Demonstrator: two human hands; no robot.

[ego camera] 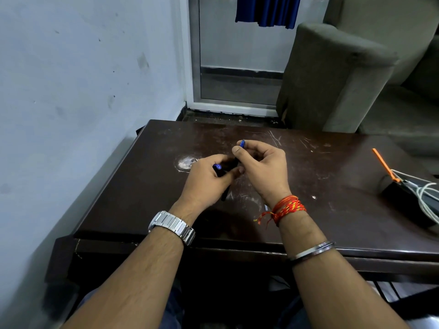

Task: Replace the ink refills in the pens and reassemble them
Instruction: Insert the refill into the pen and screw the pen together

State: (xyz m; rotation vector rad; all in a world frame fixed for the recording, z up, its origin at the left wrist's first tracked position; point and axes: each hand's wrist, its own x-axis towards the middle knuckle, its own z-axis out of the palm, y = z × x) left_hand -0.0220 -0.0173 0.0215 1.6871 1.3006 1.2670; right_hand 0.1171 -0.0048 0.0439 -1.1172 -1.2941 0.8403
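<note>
Both hands meet over the middle of the dark brown table. My left hand is closed around a black pen part with a blue end; a thin dark piece sticks out below the hand toward me. My right hand pinches a small blue pen piece between thumb and fingers, its tip poking up past the thumb. The two hands touch at the fingertips. What joins the parts between the fingers is hidden.
A black box with white cables and an orange tool lies at the table's right edge. A grey sofa stands behind the table at the right. The wall runs close along the left side.
</note>
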